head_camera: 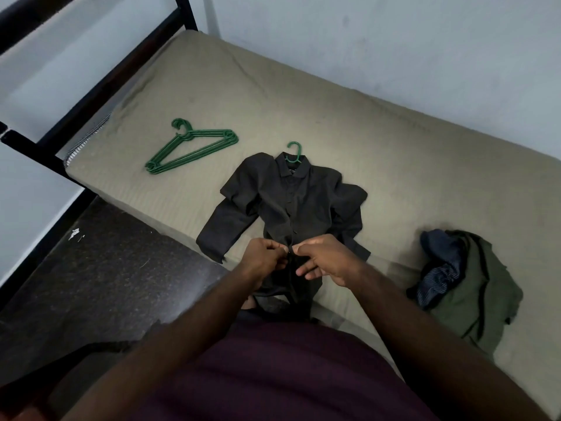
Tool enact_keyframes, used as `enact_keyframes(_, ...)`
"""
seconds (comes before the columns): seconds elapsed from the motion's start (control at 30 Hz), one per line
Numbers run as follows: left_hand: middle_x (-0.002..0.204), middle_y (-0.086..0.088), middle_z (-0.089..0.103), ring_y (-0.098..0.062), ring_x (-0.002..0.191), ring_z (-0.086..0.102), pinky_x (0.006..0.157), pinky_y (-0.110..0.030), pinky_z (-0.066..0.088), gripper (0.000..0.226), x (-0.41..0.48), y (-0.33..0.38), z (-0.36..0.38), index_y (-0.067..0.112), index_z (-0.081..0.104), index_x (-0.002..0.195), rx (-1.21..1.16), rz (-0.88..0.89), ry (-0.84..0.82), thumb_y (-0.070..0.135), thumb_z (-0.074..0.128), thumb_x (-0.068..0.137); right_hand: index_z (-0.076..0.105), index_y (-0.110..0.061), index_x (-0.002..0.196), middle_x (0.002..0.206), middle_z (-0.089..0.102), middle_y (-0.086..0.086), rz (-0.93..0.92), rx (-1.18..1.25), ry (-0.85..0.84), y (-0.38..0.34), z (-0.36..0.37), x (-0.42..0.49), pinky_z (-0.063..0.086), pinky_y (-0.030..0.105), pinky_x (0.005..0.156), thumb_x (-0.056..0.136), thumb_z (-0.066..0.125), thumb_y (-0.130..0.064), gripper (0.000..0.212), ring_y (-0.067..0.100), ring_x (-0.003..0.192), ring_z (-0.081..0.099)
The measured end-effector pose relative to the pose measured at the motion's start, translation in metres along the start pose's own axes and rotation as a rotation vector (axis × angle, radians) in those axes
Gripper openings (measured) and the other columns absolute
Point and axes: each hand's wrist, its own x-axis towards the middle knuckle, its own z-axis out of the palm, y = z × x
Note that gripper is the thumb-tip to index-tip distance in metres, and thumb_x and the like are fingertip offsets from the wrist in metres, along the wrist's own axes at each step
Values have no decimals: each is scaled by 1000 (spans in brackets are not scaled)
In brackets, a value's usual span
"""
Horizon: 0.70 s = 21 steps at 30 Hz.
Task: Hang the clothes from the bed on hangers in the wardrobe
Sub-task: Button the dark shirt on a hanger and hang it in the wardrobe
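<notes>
- Dark shirt [291,205] lay flat on the bed [394,147], centre of the frame, collar toward the top, sleeves folded out to either side, hem over the bed's near edge.
- A green hanger [294,152] sat inside the shirt; only its hook showed, above the collar.
- My left hand [263,258] had its fingers curled, pinching the shirt's front edge low on the button line.
- My right hand [329,260] pinched the facing edge right beside it with thumb and forefinger, the other fingers loosely out. The two hands nearly touched.
- Stack of green hangers [194,145] lay on the bed, upper left of the shirt and well apart from it.
- At the right of the frame, a heap on the bed: an olive garment [485,299] with a dark blue striped garment [440,268] on its left side.
- Black bed frame [91,95] ran along the upper left; dark speckled floor [106,268] at lower left.
</notes>
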Motion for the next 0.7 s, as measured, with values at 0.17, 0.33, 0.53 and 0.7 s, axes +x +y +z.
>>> enact_keyframes(0.17, 77, -11, 66, -15, 66, 61, 60, -20, 55, 13, 3, 1, 1, 1, 66, 82, -59, -43, -45, 2, 58, 93, 62, -5, 119, 111, 66, 8, -67, -287, 24, -5, 3, -4, 48, 23, 43, 99, 53, -14, 24, 21, 61, 69)
enact_keyframes(0.33, 74, -10, 66, -15, 65, 60, 58, -20, 54, 18, 5, 4, 3, 0, 67, 81, -139, -63, -90, 5, 56, 94, 60, -21, 101, 92, 72, 15, -79, -477, 87, -11, 13, -5, 52, 33, 52, 100, 44, -15, 18, 35, 75, 73)
enact_keyframes(0.53, 83, -9, 64, -13, 70, 58, 64, -22, 54, 17, 11, 10, 3, 3, 71, 98, -294, -96, -219, 16, 63, 92, 64, -8, 87, 69, 71, 13, -176, -498, 336, -12, 17, -2, 56, 30, 45, 92, 61, -16, 10, 20, 54, 70)
enact_keyframes(0.7, 84, -11, 64, -13, 70, 58, 64, -22, 55, 13, 16, 11, 5, 4, 68, 81, -277, -133, -232, 10, 62, 92, 64, -16, 75, 60, 69, 0, -165, -577, 469, -9, 19, 3, 60, 35, 58, 85, 72, -24, 14, 12, 50, 67)
